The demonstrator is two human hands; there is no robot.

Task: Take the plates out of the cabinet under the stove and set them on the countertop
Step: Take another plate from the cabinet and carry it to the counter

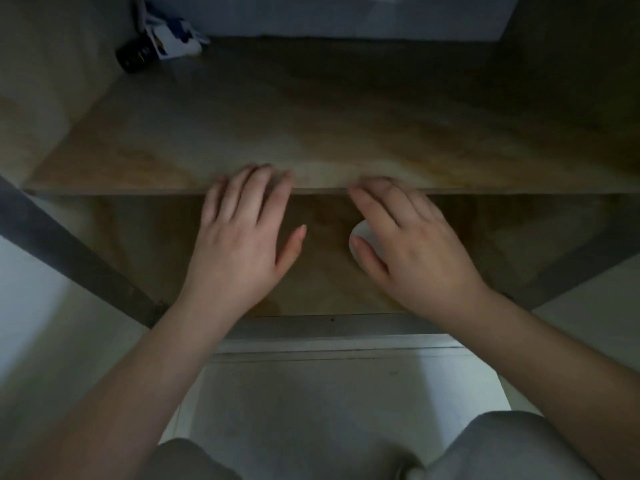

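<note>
Now, seen from above my own forearms, I am crouched in front of a dim, open cabinet with 2 levels: an upper wooden shelf [311,133] with a mottled brown surface, and a lower wooden cabinet floor [156,237] beneath its front edge. Both of my hands reach forward, palms down, fingers straight and spread, gripping nothing. My left hand [242,233] has its fingertips over the front edge of the upper shelf. My right hand [412,244] lies alongside it, its fingertips blurred near the same edge.

Just under my right hand, a small curved sliver of a white round plate [360,237] shows on the lower level, between thumb and forefinger. Most of it is hidden by the hand, so I cannot tell whether it is 1 plate or a stack, nor whether my palm touches it.

At the far left back corner of the upper shelf sit a black cylindrical object [133,57] and a white and blue packet [176,39], both too dim to identify.

No worktop is in view. Judging from this, the task is at its beginning: the plate is not yet lifted from the cabinet, and everything remains to be carried up.
</note>
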